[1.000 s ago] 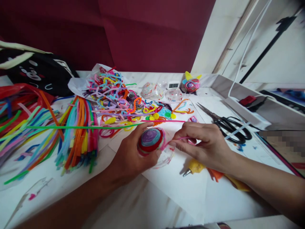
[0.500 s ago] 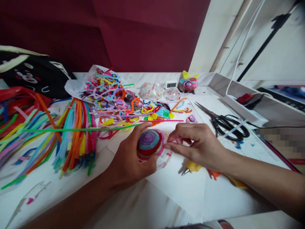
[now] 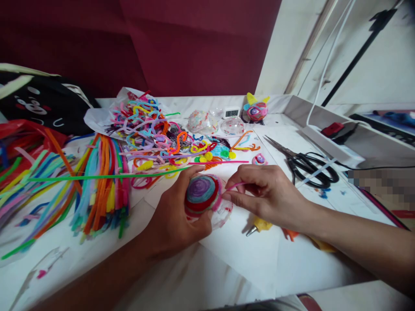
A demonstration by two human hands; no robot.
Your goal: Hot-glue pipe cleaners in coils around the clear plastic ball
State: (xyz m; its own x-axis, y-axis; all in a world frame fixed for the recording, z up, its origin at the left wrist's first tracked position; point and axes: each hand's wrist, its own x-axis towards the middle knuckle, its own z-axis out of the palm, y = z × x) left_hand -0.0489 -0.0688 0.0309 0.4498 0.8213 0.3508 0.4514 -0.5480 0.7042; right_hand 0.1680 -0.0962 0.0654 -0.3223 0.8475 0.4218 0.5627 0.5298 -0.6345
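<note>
My left hand [image 3: 181, 211] is wrapped round a clear plastic ball [image 3: 223, 212] whose upper part carries coiled pipe cleaners [image 3: 201, 192] in purple, blue, red and pink. At the ball's right side, my right hand [image 3: 262, 192] pinches a pink pipe cleaner [image 3: 236, 185] between thumb and forefinger, its end against the coil's edge. Under the right hand lies a yellow glue gun [image 3: 260, 225] with a metal nozzle, partly hidden by the wrist. A small pink round piece [image 3: 260, 159] rests just beyond the right hand.
Bundled pipe cleaners [image 3: 103, 185] lie at left, and a tangled heap of them [image 3: 152, 125] sits behind. Black-handled scissors [image 3: 304, 166] lie at right, before a grey tray [image 3: 340, 142]. A decorated ball with yellow horns [image 3: 256, 111], a small digital clock [image 3: 231, 113] and clear balls [image 3: 201, 122] stand at the back.
The view has shifted slightly. Both hands keep their hold on the ball and the pink pipe cleaner, with barely any movement between them.
</note>
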